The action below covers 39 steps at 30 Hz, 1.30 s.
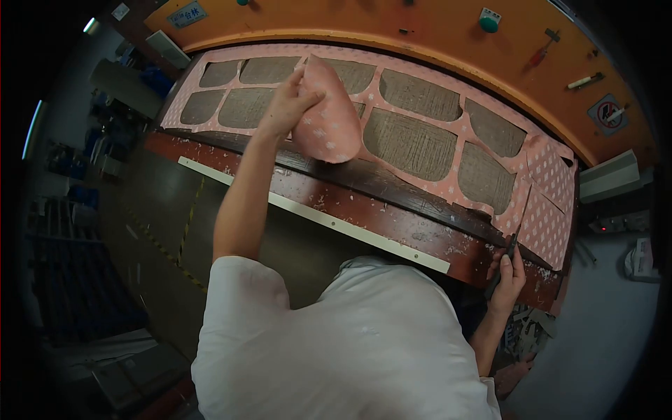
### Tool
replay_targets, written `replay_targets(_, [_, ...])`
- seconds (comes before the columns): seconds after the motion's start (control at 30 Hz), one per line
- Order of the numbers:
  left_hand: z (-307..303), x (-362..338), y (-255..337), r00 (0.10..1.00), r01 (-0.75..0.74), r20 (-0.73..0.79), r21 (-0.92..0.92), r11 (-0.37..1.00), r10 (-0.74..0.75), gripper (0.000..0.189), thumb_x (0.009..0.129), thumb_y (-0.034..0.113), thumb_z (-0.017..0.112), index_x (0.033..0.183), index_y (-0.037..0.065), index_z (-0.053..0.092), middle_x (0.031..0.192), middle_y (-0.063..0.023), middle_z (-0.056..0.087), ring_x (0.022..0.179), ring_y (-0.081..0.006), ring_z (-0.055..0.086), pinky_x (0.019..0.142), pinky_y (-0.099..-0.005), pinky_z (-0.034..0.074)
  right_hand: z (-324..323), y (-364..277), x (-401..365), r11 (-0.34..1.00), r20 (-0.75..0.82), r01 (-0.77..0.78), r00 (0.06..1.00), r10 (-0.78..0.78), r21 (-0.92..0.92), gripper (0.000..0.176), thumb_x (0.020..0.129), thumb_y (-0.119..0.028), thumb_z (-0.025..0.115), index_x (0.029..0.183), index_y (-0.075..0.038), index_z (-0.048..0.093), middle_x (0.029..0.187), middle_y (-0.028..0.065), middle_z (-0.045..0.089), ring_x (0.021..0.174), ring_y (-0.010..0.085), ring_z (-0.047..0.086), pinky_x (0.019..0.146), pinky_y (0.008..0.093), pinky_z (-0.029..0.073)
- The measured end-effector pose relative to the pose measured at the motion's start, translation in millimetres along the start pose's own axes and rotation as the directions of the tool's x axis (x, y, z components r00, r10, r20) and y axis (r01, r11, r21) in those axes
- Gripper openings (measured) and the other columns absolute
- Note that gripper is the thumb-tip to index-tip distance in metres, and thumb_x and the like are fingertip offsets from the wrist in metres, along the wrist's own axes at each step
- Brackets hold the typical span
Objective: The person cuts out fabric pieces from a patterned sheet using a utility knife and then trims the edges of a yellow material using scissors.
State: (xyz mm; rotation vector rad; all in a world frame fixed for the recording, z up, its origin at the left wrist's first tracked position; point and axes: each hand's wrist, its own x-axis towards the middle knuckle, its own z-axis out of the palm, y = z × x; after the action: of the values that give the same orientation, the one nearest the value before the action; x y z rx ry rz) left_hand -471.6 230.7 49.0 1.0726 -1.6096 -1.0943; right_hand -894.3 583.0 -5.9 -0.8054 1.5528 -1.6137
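Pinched in my left hand (pixel 294 101) is a cut pink piece with a white pattern (pixel 329 126), lifted over the work surface and hanging curved. My right hand (pixel 507 276) grips the dark handle of a long thin blade (pixel 522 213) at the right end, its tip resting over the pink sheet. Under both lies the large pink patterned sheet (pixel 455 157), with several rounded openings cut through it. Brown scored board (pixel 413 143) shows through these openings. At the right, the sheet (pixel 549 203) bears straight cut lines.
A reddish-brown table edge (pixel 315 196) with white scraps runs along the near side, with a pale strip (pixel 332 222) below it. An orange machine panel (pixel 434 21) with a green button (pixel 488 24) stands behind. Scraps (pixel 525 336) lie low at the right.
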Motion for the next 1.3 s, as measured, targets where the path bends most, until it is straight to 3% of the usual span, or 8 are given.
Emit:
replay_targets(0.1, [-45,35,11,0.981,0.19,0.017,0.114,0.975,-0.193,0.068,0.087,0.012,0.078,0.145,-0.004,0.044,0.114,-0.0142,0.069,0.106,-0.0167,0.066,0.087,-0.0297,0.056,-1,-1,-1,1.0,-0.005,0.018,1.0,-0.018,-0.002,0.045,0.102,-0.011,0.054,0.144,0.002,0.05,0.097,0.0042,0.064,0.074,0.0068,0.054,0.061,0.022,0.045])
replay_targets(0.13, [-55,42,0,0.977,0.211,-0.099,0.545,0.811,-0.188,0.07,0.085,0.021,0.081,0.143,-0.002,0.048,0.113,-0.0188,0.071,0.106,-0.0221,0.068,0.086,-0.0339,0.056,-1,-2,-2,1.0,-0.004,0.027,1.0,-0.027,-0.001,0.045,0.102,-0.011,0.054,0.144,0.002,0.05,0.097,0.0043,0.064,0.074,0.0067,0.054,0.061,0.022,0.045])
replay_targets(0.23, [-82,61,-92,0.977,0.183,-0.211,0.803,0.567,-0.016,0.065,0.083,0.026,0.081,0.138,0.002,0.056,0.115,-0.0229,0.07,0.106,-0.031,0.068,0.088,-0.0395,0.055,-6,-3,-7,0.999,-0.048,0.014,0.999,-0.017,-0.049,0.046,0.101,-0.011,0.054,0.145,0.002,0.05,0.097,0.0047,0.064,0.075,0.0065,0.054,0.061,0.0223,0.045])
replay_targets(0.63, [-56,52,-106,0.914,0.103,-0.304,0.815,0.571,0.269,0.042,0.085,0.025,0.074,0.121,0.002,0.067,0.106,-0.0243,0.071,0.102,-0.0418,0.066,0.088,-0.0457,0.053,-31,-4,-17,0.997,-0.161,-0.029,0.987,0.018,-0.065,0.046,0.101,-0.011,0.055,0.145,0.003,0.05,0.096,0.0056,0.066,0.073,0.0071,0.055,0.059,0.0235,0.046])
replay_targets(0.83, [-36,45,-86,0.863,-0.091,-0.052,0.963,0.255,0.503,0.038,0.089,0.03,0.073,0.115,0.002,0.07,0.12,-0.0228,0.063,0.108,-0.0405,0.061,0.092,-0.0469,0.05,-41,-23,-2,0.999,-0.208,0.007,0.978,-0.015,-0.04,0.045,0.099,-0.009,0.058,0.142,0.004,0.051,0.096,0.0057,0.067,0.074,0.0063,0.056,0.06,0.0225,0.047])
replay_targets(1.03, [139,16,19,0.934,-0.353,0.166,0.554,0.753,0.316,0.015,0.091,0.014,0.07,0.098,0.002,0.073,0.096,-0.0142,0.069,0.091,-0.0302,0.065,0.083,-0.0389,0.051,-70,-35,25,0.995,-0.248,0.1,0.963,-0.103,-0.022,0.044,0.099,-0.01,0.059,0.141,0.005,0.053,0.092,0.002,0.064,0.072,0.0053,0.054,0.061,0.0214,0.046])
replay_targets(1.17, [302,-9,87,0.735,-0.617,0.56,0.318,0.72,0.382,0.017,0.088,0.015,0.072,0.098,0.001,0.071,0.097,-0.013,0.067,0.099,-0.0306,0.063,0.087,-0.0388,0.05,-103,-41,34,0.997,-0.256,0.071,0.964,-0.068,0.001,0.044,0.099,-0.011,0.06,0.14,0.005,0.053,0.089,0.0002,0.064,0.07,0.0046,0.053,0.061,0.0213,0.045])
replay_targets(1.3, [414,9,93,0.65,-0.673,0.652,0.256,0.694,0.39,0.022,0.087,0.021,0.072,0.099,0.002,0.072,0.102,-0.0138,0.067,0.103,-0.034,0.062,0.089,-0.0425,0.05,-143,-37,35,0.996,-0.241,0.091,0.966,-0.088,0.0,0.046,0.098,-0.01,0.062,0.14,0.005,0.053,0.088,-0.0011,0.063,0.069,0.0037,0.053,0.06,0.0213,0.044])
